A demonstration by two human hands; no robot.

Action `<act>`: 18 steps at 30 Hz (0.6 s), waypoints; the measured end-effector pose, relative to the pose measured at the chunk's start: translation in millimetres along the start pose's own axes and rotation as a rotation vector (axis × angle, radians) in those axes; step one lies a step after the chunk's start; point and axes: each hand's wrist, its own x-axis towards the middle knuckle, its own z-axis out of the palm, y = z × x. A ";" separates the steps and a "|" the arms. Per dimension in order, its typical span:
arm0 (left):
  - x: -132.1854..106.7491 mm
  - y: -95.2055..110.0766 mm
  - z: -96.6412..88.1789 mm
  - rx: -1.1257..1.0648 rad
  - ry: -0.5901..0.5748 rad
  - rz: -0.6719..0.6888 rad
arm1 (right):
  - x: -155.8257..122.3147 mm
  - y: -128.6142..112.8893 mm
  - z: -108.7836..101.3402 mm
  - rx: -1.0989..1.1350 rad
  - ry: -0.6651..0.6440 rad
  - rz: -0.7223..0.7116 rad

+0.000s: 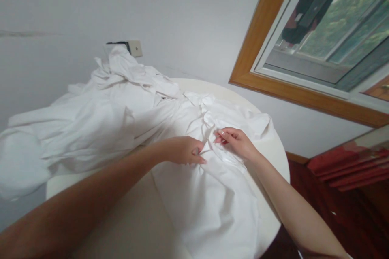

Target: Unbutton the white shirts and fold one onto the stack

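You had a white shirt (219,210) lying across the right half of the round white table (133,218), its lower part spread toward you and a sleeve-like part (255,125) stretched out to the right. Your left hand (185,149) was pinched on a raised fold in the middle of the shirt; your right hand (238,143) was just beside it, thumb and fingertips closed on the same bunched strip — the two hands near each other but apart.

As far as the view showed, you had the lower panel fairly well laid out, and you had both hands on the strip. What was left, I judged, was most of the smoothing: the cloth around your fingers was gathered, the panel rippled, and no neat fold showed anywhere. Whether any button was fastened, you could not have told from here.

To your left, a loose heap of white fabric (91,117) lay rumpled and unsorted, running past the table's edge — whether it joined the shirt was unclear.
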 end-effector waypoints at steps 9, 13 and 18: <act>-1.9 -12.6 -51.9 0.035 0.180 -0.202 | 0.2 8.3 -44.8 -0.596 0.014 -0.227; -2.8 -21.2 -61.6 0.468 0.520 -0.260 | 0.0 8.3 -45.2 -0.615 -0.028 -0.241; 4.6 -25.5 -54.8 0.833 0.551 -0.234 | 0.5 12.4 -37.5 -0.752 0.024 -0.266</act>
